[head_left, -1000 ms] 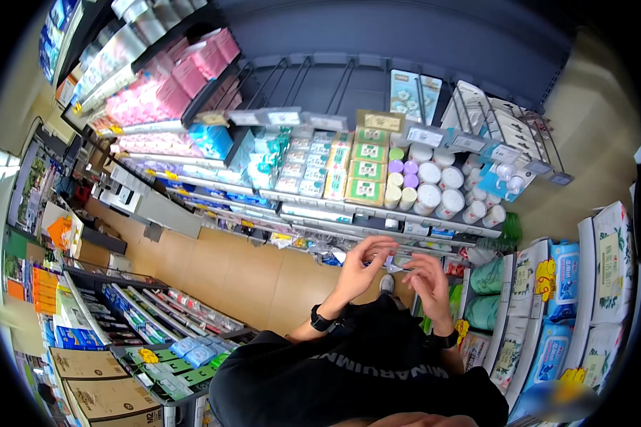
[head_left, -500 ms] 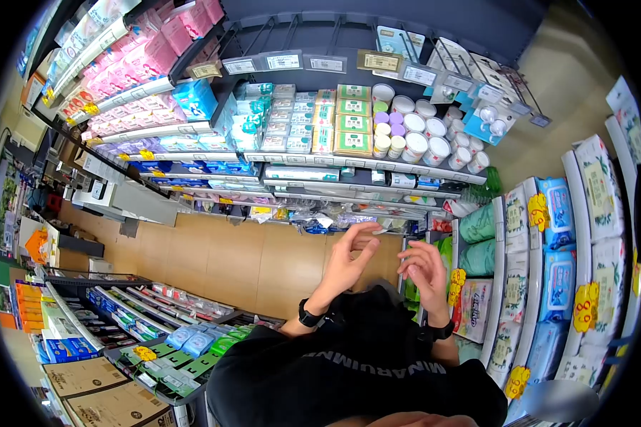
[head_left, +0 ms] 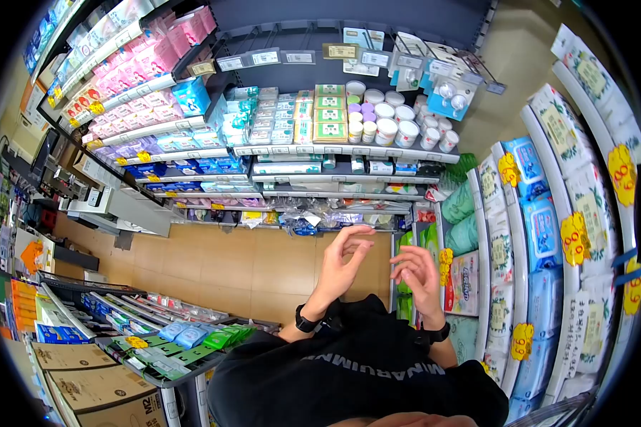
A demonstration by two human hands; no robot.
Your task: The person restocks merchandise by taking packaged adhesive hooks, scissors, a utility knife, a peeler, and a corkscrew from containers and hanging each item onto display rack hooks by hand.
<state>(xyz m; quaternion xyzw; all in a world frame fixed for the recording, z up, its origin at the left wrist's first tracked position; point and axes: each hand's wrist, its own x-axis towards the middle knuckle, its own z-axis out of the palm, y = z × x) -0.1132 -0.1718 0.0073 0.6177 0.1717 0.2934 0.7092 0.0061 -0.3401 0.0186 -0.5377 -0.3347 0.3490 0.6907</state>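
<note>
My left hand (head_left: pixel 342 263) is raised in front of my chest above the tan floor, fingers loosely curved and apart, holding nothing. To its right, at a similar height, my right hand (head_left: pixel 418 276) has bent, separated fingers and also holds nothing. A gap lies between the hands, and neither touches any goods. Black bands circle both wrists. Beyond them, a shelf holds white round tubs (head_left: pixel 386 131), green-and-tan packs (head_left: pixel 330 114) and teal packs (head_left: pixel 238 121). My right hand is nearest the side shelf with a pink-and-white pack (head_left: pixel 463 283).
Wipes packs (head_left: pixel 543 231) and floral tissue packs (head_left: pixel 559 128) fill the right shelves. Pink packs (head_left: pixel 153 58) stand at upper left. A low rack with green packs (head_left: pixel 228 336) and cardboard boxes (head_left: pixel 100 384) is at lower left. Tiled floor (head_left: pixel 242 263) runs between.
The view has shifted, bringing more of the right-hand shelves and the lower back shelves into sight. Both hands stay raised and apart, with only slight finger movement.
</note>
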